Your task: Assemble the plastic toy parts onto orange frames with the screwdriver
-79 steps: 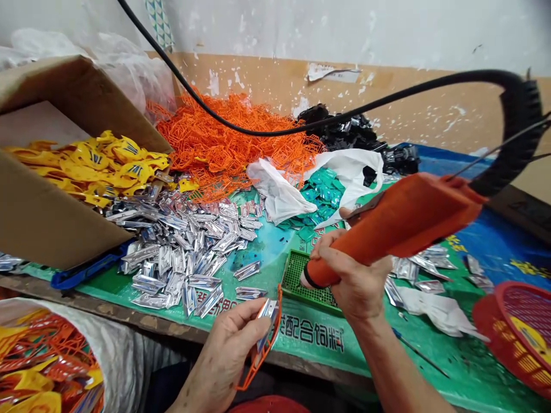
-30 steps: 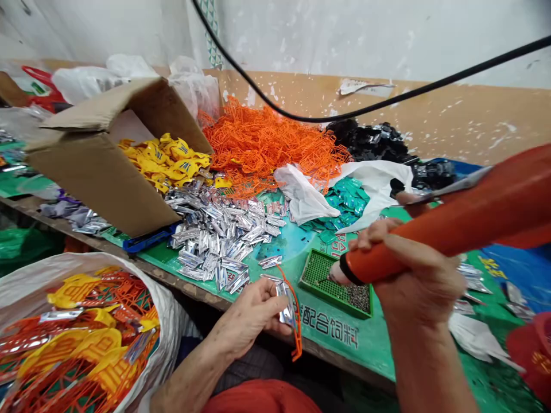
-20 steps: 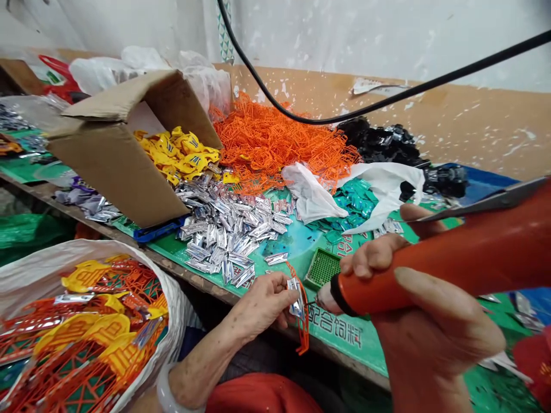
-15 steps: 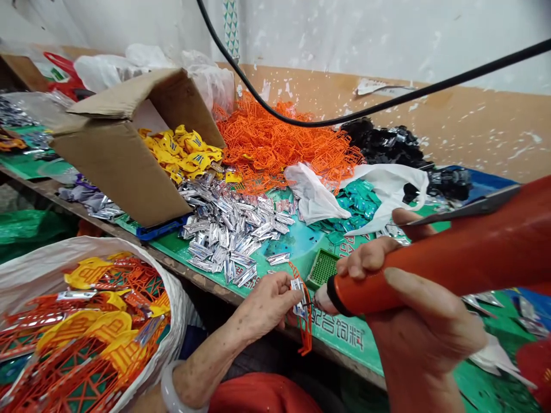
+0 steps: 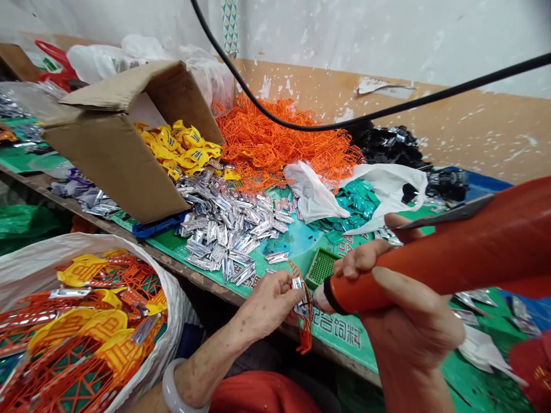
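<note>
In the head view, my left hand (image 5: 272, 301) pinches a silver plastic piece (image 5: 298, 291) together with an orange plastic lattice part (image 5: 305, 330), held upright over the table's front edge. My right hand (image 5: 404, 310) is wrapped around a red electric screwdriver (image 5: 413, 267), which points left. Its tip reaches the silver piece at my left fingertips; whether a screw is there is too small to tell. Just behind the tip stands a small green perforated tray (image 5: 322, 266).
Silver pieces (image 5: 232, 229) lie heaped on the green table, with orange lattice parts (image 5: 279, 143) behind. A cardboard box (image 5: 116, 160) spills yellow parts (image 5: 183, 146). Lower left, a white sack (image 5: 174, 298) holds joined parts. A black cable (image 5: 301, 127) hangs across.
The view has shifted slightly. My hands keep the same hold, with the screwdriver tip still at the silver piece; my right hand and the screwdriver body sit a little further left.
</note>
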A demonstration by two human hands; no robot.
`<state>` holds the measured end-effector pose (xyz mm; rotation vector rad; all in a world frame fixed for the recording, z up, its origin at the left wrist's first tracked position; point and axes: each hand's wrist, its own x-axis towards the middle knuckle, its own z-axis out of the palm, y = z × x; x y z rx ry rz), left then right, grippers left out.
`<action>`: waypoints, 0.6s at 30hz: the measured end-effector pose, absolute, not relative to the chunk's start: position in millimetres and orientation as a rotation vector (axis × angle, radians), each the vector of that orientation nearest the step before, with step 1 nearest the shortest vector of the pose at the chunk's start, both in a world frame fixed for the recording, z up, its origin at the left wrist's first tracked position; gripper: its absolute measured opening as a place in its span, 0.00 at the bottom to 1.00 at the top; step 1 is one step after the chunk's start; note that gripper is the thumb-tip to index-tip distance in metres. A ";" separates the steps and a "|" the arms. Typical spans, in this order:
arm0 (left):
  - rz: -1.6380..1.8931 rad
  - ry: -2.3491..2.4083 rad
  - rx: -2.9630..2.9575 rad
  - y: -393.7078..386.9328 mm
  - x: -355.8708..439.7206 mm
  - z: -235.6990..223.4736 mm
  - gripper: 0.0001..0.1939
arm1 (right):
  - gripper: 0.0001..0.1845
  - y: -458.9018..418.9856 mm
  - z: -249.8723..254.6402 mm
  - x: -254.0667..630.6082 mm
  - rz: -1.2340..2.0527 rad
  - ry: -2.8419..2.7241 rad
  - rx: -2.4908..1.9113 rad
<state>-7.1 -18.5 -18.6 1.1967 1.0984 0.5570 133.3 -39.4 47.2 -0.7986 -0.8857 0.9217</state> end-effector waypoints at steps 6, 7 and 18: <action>0.581 1.085 1.176 -18.3 -5.5 -21.1 0.07 | 0.25 -38.0 46.6 132.2 0.931 -0.881 -0.812; 0.586 1.080 1.169 -18.2 -5.3 -21.9 0.07 | 0.25 -37.9 46.6 132.0 0.929 -0.885 -0.813; 0.651 1.076 1.103 -19.9 -1.8 -27.5 0.07 | 0.28 -43.4 49.2 127.1 0.917 -0.902 -0.896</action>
